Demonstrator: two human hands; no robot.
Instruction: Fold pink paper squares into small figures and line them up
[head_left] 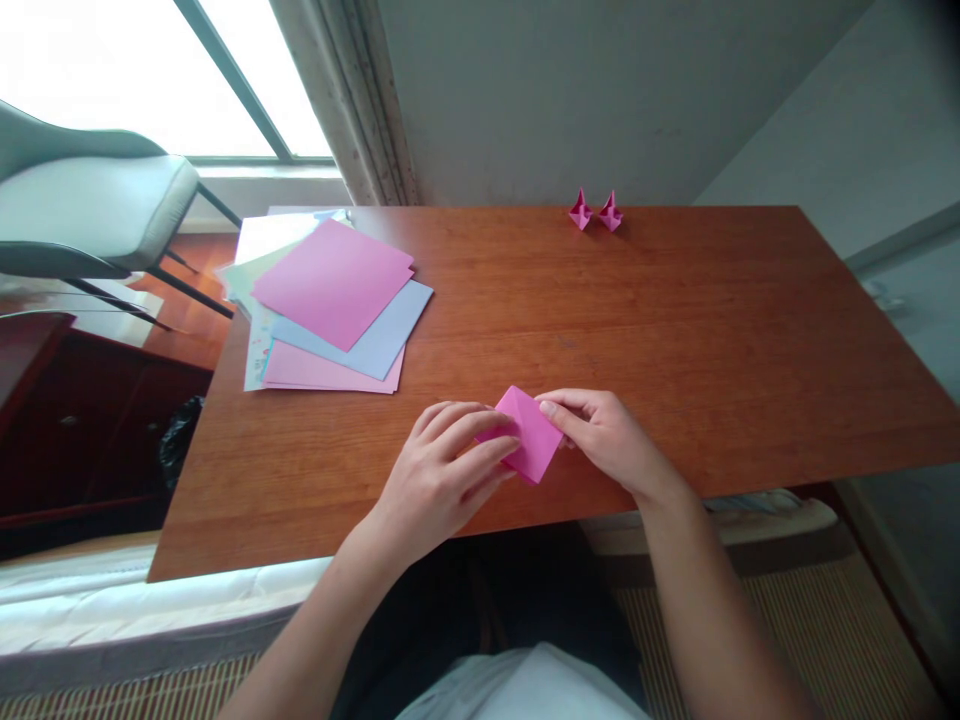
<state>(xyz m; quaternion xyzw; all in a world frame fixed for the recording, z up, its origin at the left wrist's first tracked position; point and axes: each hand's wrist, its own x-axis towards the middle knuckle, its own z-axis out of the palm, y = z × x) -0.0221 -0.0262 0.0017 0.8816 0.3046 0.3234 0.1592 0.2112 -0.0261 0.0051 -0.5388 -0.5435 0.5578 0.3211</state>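
A small folded square of pink paper (534, 440) is between my hands, just above the front part of the wooden table (675, 340). My right hand (604, 435) pinches its right corner, thumb on top and the fingers mostly hidden beneath. My left hand (450, 465) lies over the left side of the paper, with fingers curved across it and closed on that edge. Creases show faintly on the paper's upper face. Two small pink origami figures (580, 212) with pointed tips stand side by side at the table's far edge.
A loose pile of coloured sheets, with a pink sheet (337, 280) on top and a pale blue sheet (390, 325) under it, lies at the table's left. A grey-green chair (90, 200) stands beyond the left edge, near the window. A curtain (349, 100) hangs behind.
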